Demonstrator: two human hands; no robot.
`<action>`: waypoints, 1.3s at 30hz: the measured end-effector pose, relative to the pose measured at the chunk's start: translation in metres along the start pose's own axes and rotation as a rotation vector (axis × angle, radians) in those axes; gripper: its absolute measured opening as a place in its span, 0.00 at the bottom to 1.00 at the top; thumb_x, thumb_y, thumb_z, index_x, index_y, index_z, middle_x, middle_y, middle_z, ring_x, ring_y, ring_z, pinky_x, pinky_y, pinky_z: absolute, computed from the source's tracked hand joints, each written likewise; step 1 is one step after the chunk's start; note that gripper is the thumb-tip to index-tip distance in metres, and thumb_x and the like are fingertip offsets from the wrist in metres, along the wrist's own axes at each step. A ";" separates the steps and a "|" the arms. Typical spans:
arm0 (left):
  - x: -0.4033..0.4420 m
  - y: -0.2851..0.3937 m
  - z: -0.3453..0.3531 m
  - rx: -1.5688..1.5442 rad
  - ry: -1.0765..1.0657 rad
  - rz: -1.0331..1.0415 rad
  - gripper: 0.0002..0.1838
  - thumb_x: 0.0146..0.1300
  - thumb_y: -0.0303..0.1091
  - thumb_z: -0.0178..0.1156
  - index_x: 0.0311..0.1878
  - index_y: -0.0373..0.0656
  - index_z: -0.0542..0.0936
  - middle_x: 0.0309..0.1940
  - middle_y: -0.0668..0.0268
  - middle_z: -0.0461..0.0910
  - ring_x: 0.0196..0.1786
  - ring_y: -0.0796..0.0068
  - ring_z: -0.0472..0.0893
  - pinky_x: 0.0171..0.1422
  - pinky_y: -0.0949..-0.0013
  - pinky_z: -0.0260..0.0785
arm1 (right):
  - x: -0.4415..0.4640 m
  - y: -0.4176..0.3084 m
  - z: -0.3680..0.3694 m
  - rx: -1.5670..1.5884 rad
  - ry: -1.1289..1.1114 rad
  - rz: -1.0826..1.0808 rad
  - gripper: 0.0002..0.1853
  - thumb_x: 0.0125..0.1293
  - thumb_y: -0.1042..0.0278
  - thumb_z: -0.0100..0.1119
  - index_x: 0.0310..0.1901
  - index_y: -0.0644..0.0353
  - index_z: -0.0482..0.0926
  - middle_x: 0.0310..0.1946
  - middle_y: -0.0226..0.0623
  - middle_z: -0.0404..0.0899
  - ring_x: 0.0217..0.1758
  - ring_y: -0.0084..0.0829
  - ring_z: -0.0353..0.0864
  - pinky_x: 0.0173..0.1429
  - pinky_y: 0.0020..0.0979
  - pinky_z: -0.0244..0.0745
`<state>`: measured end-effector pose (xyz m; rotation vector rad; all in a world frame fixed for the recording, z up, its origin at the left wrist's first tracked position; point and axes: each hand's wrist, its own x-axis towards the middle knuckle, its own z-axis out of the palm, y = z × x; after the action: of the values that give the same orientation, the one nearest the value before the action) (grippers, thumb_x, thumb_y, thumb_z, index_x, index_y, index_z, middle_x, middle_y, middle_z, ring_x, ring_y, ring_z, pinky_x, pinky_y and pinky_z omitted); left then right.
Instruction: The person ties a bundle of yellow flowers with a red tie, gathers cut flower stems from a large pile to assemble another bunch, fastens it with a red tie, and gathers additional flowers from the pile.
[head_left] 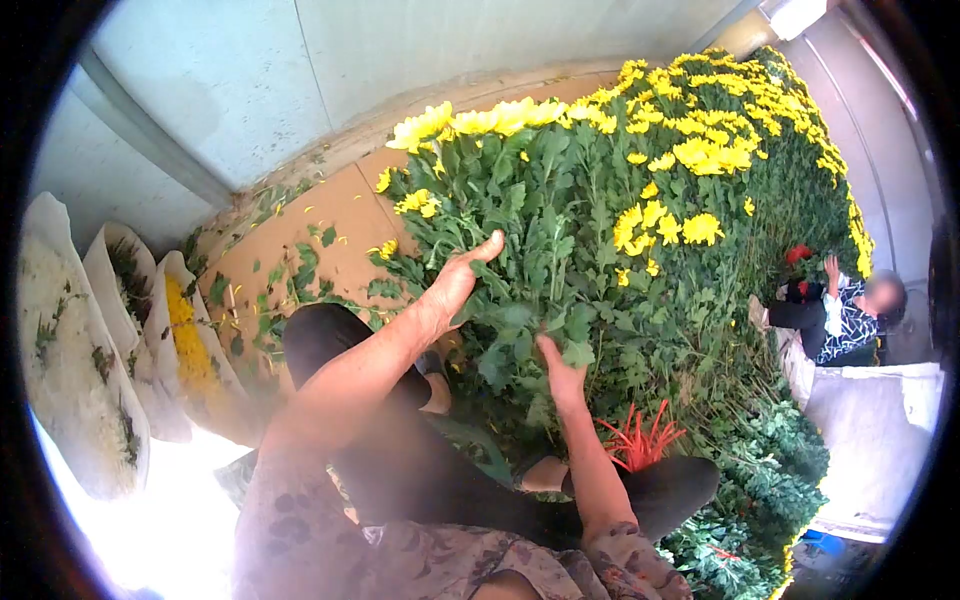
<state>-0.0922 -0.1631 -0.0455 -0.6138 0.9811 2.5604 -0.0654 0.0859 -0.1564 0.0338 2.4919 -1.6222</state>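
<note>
Yellow chrysanthemums (pixel 510 190) with tall leafy stems stand in front of me, their blooms at the top. My left hand (pixel 465 280) is at the left side of the bunch, its thumb stretched up against the leaves and its other fingers hidden behind foliage. Lower down and to the right, my right hand (pixel 563 370) grips in among the stems, leaves covering most of its fingers. Red ties (pixel 640 437) lie beside my right knee.
A dense bank of yellow chrysanthemums (pixel 710 150) runs along the right, where another person (pixel 845 315) sits. White sacks (pixel 160 340) of petals and leaves stand at left. Leaf scraps litter the brown cardboard (pixel 320 215) near the wall. Bunched stems (pixel 740 490) lie at lower right.
</note>
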 end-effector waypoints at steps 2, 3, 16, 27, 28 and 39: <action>0.010 -0.010 -0.009 -0.038 -0.068 -0.035 0.34 0.65 0.57 0.55 0.59 0.34 0.72 0.52 0.56 0.78 0.51 0.64 0.78 0.57 0.59 0.72 | 0.001 -0.001 0.002 0.005 0.042 0.033 0.22 0.62 0.65 0.64 0.56 0.64 0.73 0.49 0.34 0.78 0.52 0.28 0.74 0.57 0.31 0.68; 0.009 -0.012 -0.007 -0.035 -0.068 -0.033 0.34 0.65 0.57 0.55 0.59 0.34 0.72 0.52 0.56 0.78 0.51 0.64 0.78 0.57 0.59 0.72 | 0.001 -0.006 0.003 0.008 0.056 0.043 0.22 0.62 0.65 0.65 0.55 0.64 0.73 0.49 0.34 0.78 0.51 0.28 0.74 0.57 0.31 0.69; -0.039 0.019 -0.015 0.063 0.238 0.043 0.21 0.59 0.44 0.64 0.48 0.38 0.78 0.41 0.60 0.80 0.42 0.65 0.79 0.52 0.62 0.71 | -0.034 -0.079 0.033 -0.245 -0.295 -0.471 0.22 0.62 0.58 0.60 0.57 0.57 0.74 0.48 0.46 0.79 0.54 0.48 0.76 0.56 0.41 0.72; -0.083 0.027 -0.047 -0.144 0.518 0.319 0.12 0.66 0.40 0.57 0.43 0.42 0.80 0.36 0.65 0.82 0.36 0.69 0.81 0.43 0.65 0.73 | 0.042 0.072 0.047 -0.974 -0.151 -0.200 0.27 0.62 0.57 0.61 0.61 0.59 0.68 0.46 0.49 0.76 0.49 0.46 0.77 0.51 0.44 0.73; -0.083 0.028 -0.043 -0.118 0.515 0.326 0.12 0.66 0.40 0.57 0.43 0.42 0.80 0.35 0.66 0.82 0.35 0.70 0.81 0.42 0.66 0.73 | 0.048 0.079 0.051 -0.876 -0.157 -0.133 0.26 0.63 0.59 0.61 0.60 0.57 0.69 0.46 0.49 0.76 0.48 0.46 0.77 0.50 0.44 0.74; -0.062 0.022 -0.035 -0.074 0.382 0.142 0.22 0.63 0.47 0.59 0.49 0.37 0.77 0.39 0.60 0.81 0.40 0.65 0.80 0.49 0.63 0.74 | 0.032 -0.004 0.038 -0.065 -0.129 -0.064 0.17 0.68 0.60 0.54 0.51 0.64 0.76 0.46 0.42 0.81 0.50 0.32 0.78 0.53 0.34 0.70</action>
<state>-0.0396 -0.2119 -0.0263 -1.1224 1.0841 2.6687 -0.0930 0.0474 -0.1725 -0.1556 2.4688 -1.5143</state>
